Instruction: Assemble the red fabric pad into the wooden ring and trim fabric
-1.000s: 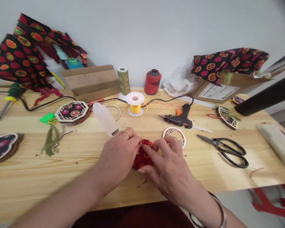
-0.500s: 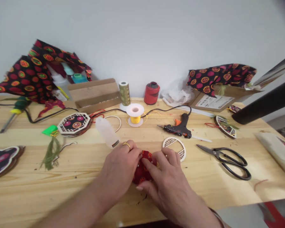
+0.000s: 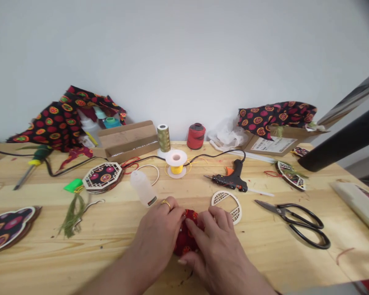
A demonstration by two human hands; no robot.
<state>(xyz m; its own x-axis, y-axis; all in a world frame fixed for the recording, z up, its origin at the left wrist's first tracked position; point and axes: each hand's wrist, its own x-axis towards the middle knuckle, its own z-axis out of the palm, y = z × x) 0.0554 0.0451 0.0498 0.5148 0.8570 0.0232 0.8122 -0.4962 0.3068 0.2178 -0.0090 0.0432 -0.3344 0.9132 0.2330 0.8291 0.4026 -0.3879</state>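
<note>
A dark red patterned fabric piece (image 3: 186, 239) lies between my hands near the table's front, partly covered by them. My left hand (image 3: 161, 233), with a ring on it, has its fingers closed on the fabric's upper left edge. From the other side my right hand (image 3: 213, 239) grips the right edge, its index finger pressing on top and its thumb low at the front. Just beyond my right fingers rests a round pale lattice frame (image 3: 238, 205). A translucent plastic bottle (image 3: 141, 186) lies past my left hand.
Black scissors (image 3: 292, 217) and a glue gun (image 3: 232, 178) lie to the right. Thread spools, one yellow (image 3: 176, 169) and one red (image 3: 196, 136), stand toward the wall. An octagonal ornament (image 3: 102, 177), a green tassel (image 3: 73, 217) and a screwdriver (image 3: 33, 164) are on the left.
The camera view has tilted upward, so the table sits lower in the picture. My hands keep nearly the same hold on the fabric.
</note>
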